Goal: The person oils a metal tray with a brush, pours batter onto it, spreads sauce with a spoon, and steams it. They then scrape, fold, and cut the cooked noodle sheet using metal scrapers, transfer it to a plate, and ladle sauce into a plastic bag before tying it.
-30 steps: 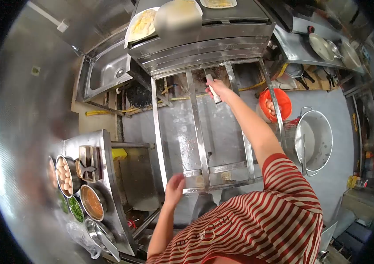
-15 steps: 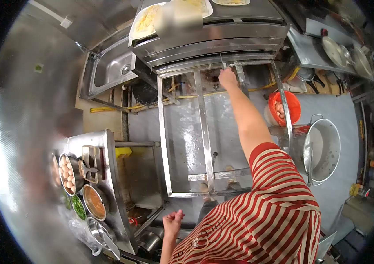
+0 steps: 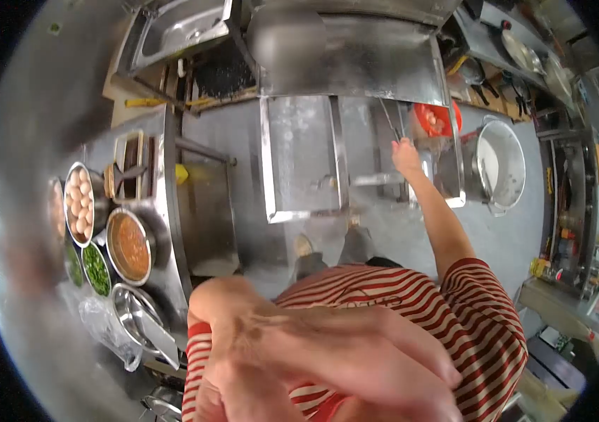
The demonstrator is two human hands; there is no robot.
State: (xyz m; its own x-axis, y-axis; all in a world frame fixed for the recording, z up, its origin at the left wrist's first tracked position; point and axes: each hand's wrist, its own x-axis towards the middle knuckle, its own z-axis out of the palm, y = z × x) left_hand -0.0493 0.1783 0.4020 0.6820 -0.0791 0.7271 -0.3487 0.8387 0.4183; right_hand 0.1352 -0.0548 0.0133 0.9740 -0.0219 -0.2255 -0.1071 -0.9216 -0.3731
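Observation:
My right hand (image 3: 406, 158) is closed around the end of a thin metal rod (image 3: 391, 121), which slants up toward a wide steel panel (image 3: 349, 56). Below that panel stands an open metal frame (image 3: 339, 148) of square bars. Large and close to the camera, my left hand (image 3: 328, 344) crosses in front of my striped shirt. Its back faces me, the fingers reach to the right, slightly bent, and nothing shows in it. The palm side is hidden.
At left, a steel counter (image 3: 162, 155) bears a bowl of eggs (image 3: 79, 200), orange sauce (image 3: 130, 247), and chopped greens (image 3: 95, 269). A red bucket (image 3: 447, 112) and a large pot (image 3: 507, 158) stand at right. A sink (image 3: 173, 39) is at upper left.
My right hand has moved right and toward me with the rod. My left hand has risen from low beside me to close before the camera. The view has tilted downward.

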